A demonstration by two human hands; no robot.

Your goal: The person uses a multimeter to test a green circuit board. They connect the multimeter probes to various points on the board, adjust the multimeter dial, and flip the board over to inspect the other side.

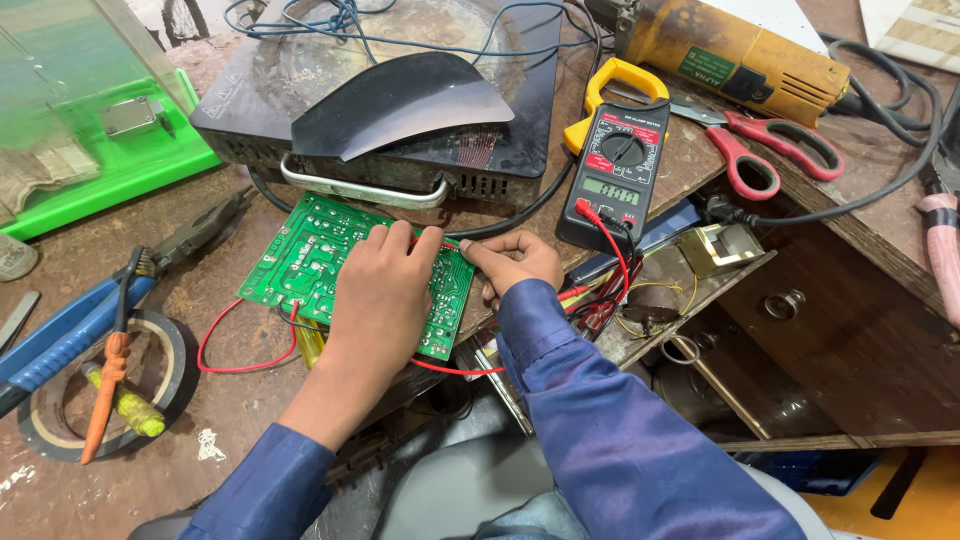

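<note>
From the head camera, the left hand (378,300) lies flat and closed down over the green circuit board (320,262), pinning it near the front edge of the surface (230,410). The right hand (515,262) is curled at the board's right edge, fingers pinched on a red probe lead (600,232) that runs to the black and yellow meter (615,170). To do this well, the board likely needs steady pressure and the tip one contact at a time, clear of neighbouring solder points. The board is tilted, its underside up, dotted with silver joints, red wires (240,366) trailing beneath it.
</note>
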